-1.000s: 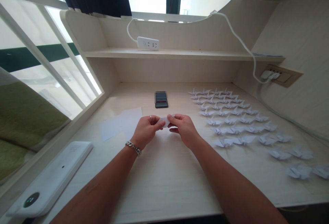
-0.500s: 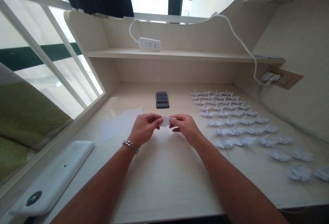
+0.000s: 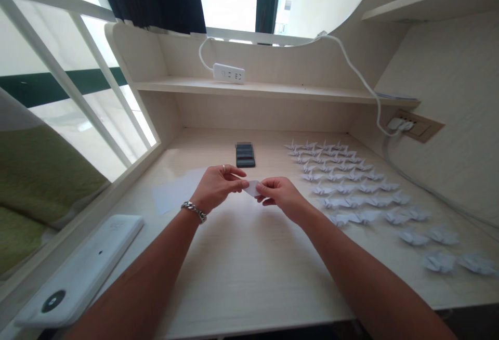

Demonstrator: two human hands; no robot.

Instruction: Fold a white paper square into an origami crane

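Observation:
A small piece of folded white paper (image 3: pixel 251 188) is held a little above the desk, in front of me. My right hand (image 3: pixel 281 194) pinches its right side between thumb and fingers. At the paper's left corner is my left hand (image 3: pixel 216 186), its thumb and a finger closed on the tip while the index finger is lifted away. A ring and a chain bracelet are on that hand and wrist. Beyond the hands lies a small dark case (image 3: pixel 245 155), partly blurred. Flat white paper sheets (image 3: pixel 171 194) lie left of my left hand.
Several rows of folded paper cranes (image 3: pixel 351 188) cover the desk's right side. A long white device (image 3: pixel 89 262) lies along the left edge. On the back shelf (image 3: pixel 273 89) sits a power strip (image 3: pixel 228 73). A white cable (image 3: pixel 360 77) runs to the wall socket (image 3: pixel 417 126).
The folded paper has tilted, and my left index finger has lifted from it. My right hand keeps its pinch. The whole view has shifted slightly.

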